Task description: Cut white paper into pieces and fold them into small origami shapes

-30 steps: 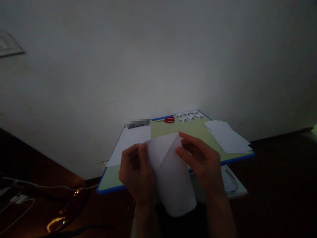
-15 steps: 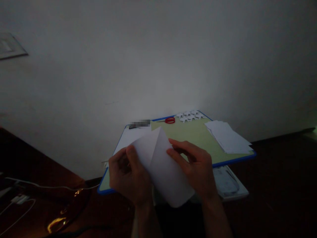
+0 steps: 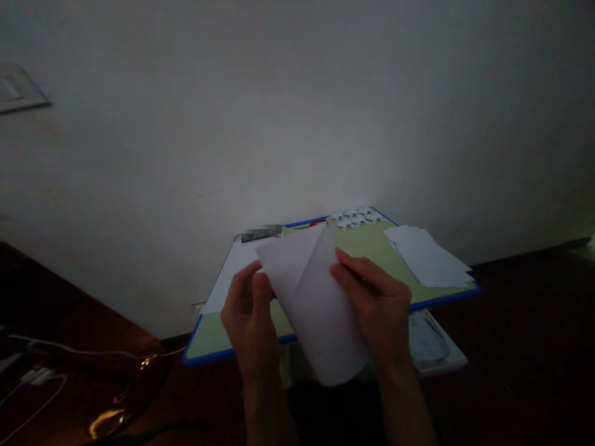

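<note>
While aloft, paper (image 3: pixel 325 325) between hands (image 3: pixel 383 303).

Pale wall (image 3: pixel 297 111), 1 switch plate (image 3: pixel 23 90), white cable (image 3: pixel 93 352)

The folded sheet (image 3: pixel 320 316) now has its peak over the red scissors (image 3: pixel 318 222), hiding most of them; its left corner, earlier under the left hand's (image 3: pixel 253 316) thumb, shows above it; the right hand's (image 3: pixel 383 303) fingers sit below the peak, no longer at it
</note>
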### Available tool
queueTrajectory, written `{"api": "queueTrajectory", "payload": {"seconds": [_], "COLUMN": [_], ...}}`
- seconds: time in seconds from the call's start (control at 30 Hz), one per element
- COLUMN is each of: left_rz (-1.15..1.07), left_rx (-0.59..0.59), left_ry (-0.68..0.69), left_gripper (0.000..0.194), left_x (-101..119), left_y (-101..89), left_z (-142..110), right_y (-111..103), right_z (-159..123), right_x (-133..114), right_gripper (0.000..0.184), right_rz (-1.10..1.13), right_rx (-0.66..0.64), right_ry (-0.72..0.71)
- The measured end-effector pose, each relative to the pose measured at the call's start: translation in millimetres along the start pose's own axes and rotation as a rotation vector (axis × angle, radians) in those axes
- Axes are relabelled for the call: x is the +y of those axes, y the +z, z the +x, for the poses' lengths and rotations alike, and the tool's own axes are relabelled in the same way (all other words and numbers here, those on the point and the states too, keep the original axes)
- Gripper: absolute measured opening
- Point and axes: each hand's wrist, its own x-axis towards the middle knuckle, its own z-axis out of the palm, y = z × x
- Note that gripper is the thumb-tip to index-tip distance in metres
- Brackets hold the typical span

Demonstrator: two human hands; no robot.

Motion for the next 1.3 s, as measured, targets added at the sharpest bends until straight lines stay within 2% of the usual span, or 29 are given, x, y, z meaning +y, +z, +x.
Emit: {"api": "queueTrajectory", "payload": {"seconds": [0.07, 0.13, 0.3, 0.53, 0.6, 0.83, 0.93, 1.1, 1.17, 1.3], "left_rz": [-0.013, -0.008, 0.008, 0.098, 0.087, -0.079, -0.071, -0.037, -0.015, 0.025], "left_rx": [-0.168, -0.239, -0.195, -0.135, -0.135, -0.357, -0.309, -0.211, -0.181, -0.130], "left_ry": [-0.036, -0.041, -0.036, 0.112, 0.105, -0.109, -0.126, -0.123, -0.119, -0.105], "left_gripper": [0.028, 0.023, 0.016, 0.015, 0.016, 0.019, 0.019, 0.019, 0.018, 0.019], "left_x": [-1, -2, -2, -3, -5, -10, -10, -7, -6, -3], "left_y": [-3.6, -5.8, -6.4, 0.9, 3.8, 6.2, 5.6, 4.6, 4.3, 4.0], "left_z": [2, 3, 2, -2, -2, -2, -2, -1, -1, -1], "right_y": [-1, -3, -5, -8, -8, -4, -5, -10, -13, -15], "right_z": [1, 1, 2, 3, 3, 3, 3, 3, 4, 5], "right_x": [2, 3, 7, 9, 9, 8, 9, 13, 14, 12], "right_gripper": [0.029, 0.029, 0.031, 0.031, 0.030, 0.027, 0.028, 0.042, 0.043, 0.031], "right_rz": [-0.006, -0.023, -0.067, -0.209, -0.253, -0.245, -0.232, -0.239, -0.230, -0.210], "right_rx": [0.065, 0.102, 0.095, 0.091, 0.102, 0.227, 0.151, -0.053, -0.072, -0.054], "right_ry": [-0.003, -0.017, -0.093, -0.222, -0.254, -0.242, -0.220, -0.147, -0.116, -0.098]}}
